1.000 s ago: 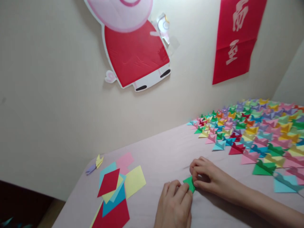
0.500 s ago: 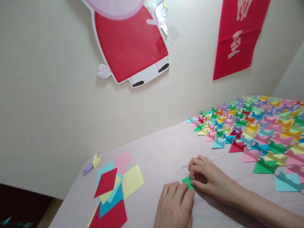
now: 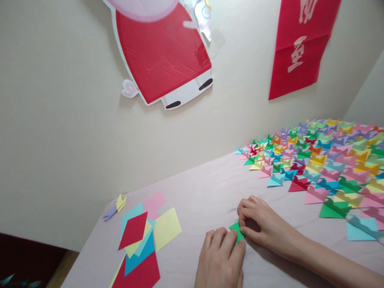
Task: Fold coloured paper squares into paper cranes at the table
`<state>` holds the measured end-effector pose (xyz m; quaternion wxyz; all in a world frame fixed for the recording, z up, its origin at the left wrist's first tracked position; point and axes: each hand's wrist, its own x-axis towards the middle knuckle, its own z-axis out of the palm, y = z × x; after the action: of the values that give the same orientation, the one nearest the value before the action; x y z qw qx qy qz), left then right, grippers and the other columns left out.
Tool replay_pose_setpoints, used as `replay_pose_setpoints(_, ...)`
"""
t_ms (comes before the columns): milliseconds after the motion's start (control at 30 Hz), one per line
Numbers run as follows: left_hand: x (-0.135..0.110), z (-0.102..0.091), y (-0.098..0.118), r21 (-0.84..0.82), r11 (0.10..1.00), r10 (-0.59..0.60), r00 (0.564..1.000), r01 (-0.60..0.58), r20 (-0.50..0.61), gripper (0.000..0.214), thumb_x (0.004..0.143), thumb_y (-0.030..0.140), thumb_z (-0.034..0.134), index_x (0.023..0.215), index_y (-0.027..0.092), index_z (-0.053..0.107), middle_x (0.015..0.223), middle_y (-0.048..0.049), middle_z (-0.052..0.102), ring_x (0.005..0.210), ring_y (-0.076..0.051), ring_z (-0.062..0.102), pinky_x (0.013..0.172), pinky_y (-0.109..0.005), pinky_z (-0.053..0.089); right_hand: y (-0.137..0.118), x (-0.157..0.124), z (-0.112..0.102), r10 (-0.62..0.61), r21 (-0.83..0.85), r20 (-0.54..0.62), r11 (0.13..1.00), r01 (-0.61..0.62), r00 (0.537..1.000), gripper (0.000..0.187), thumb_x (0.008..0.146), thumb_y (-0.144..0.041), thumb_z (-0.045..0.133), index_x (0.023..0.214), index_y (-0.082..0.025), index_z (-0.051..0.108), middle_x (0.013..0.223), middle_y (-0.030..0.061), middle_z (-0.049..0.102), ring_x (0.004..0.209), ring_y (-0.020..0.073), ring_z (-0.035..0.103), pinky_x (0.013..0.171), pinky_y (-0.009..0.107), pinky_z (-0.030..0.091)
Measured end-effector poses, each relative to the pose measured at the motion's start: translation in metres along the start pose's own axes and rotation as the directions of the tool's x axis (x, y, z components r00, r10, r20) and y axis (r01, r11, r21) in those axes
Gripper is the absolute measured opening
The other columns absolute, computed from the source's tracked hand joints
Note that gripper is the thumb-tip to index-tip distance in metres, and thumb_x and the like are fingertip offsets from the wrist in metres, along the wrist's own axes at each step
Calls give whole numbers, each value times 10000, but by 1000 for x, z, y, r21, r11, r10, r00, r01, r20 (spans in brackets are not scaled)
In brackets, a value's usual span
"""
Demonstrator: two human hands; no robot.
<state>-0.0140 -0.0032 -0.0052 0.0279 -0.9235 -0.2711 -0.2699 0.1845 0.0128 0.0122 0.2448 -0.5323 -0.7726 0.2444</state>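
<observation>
A small piece of green origami paper lies on the cloth-covered table, its folded shape partly hidden by my hands. My left hand rests over its near edge, fingers bent together and pressing it down. From the right, my right hand pinches the paper's right side between thumb and curled fingers. The fingertips of both hands are close together on the sheet.
Loose coloured paper squares overlap on the left, near two small folded pieces, one yellow and one purple. Many folded paper cranes stand in rows at right. A wall with a red banner borders the table.
Both hands stay almost still on the green paper. The whole view has shifted very slightly.
</observation>
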Motion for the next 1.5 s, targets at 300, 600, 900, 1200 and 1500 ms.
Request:
replay_pose_setpoints(300, -2, 5, -1, 34, 999, 2, 1000, -2, 18, 237, 763, 68, 562, 976, 169, 593, 1016, -53, 664, 870, -226, 556, 729, -349, 472, -3, -3, -1, 4, -26, 14, 1000, -4, 1000, 147, 736, -89, 570, 814, -213, 560, 911, 29, 614, 901, 226, 505, 807, 372, 378)
replay_pose_setpoints(600, -5, 8, 2, 48, 998, -30, 999, 28, 38, 335, 702, 36, 524, 1000, 172, 590, 1076, -67, 667, 898, -231, 561, 746, -365, 473, -7, -3, 0, 44, -40, 9, 998, -44, 999, 210, 670, -89, 543, 832, -223, 546, 926, 37, 614, 902, 236, 494, 794, 380, 374)
replay_pose_setpoints(900, -6, 11, 5, 91, 996, 0, 993, 11, -115, 244, 715, 26, 497, 886, 164, 601, 1063, -60, 690, 879, -221, 552, 731, -348, 459, 2, 1, -1, 22, 7, 39, 1000, -22, 999, 342, 648, 28, 469, 851, -229, 569, 927, 23, 626, 910, 220, 515, 806, 362, 388)
replay_pose_setpoints(1200, -9, 17, 8, 130, 991, -16, 999, 22, -43, 318, 756, 103, 553, 1060, 191, 591, 924, -58, 639, 811, -224, 530, 674, -342, 450, 4, -3, -11, 4, 150, -42, 989, 3, 999, 209, 764, -47, 476, 817, -222, 579, 859, 17, 624, 876, 203, 530, 811, 350, 432)
replay_pose_setpoints(1500, 11, 13, 6, -2, 993, -114, 988, 115, 107, 408, 731, 196, 574, 1137, 166, 563, 1276, -139, 566, 1156, -310, 502, 938, -468, 478, -6, -9, -5, 12, -30, -98, 999, -15, 995, 132, 797, -107, 530, 777, -207, 614, 890, 50, 650, 893, 231, 548, 827, 386, 428)
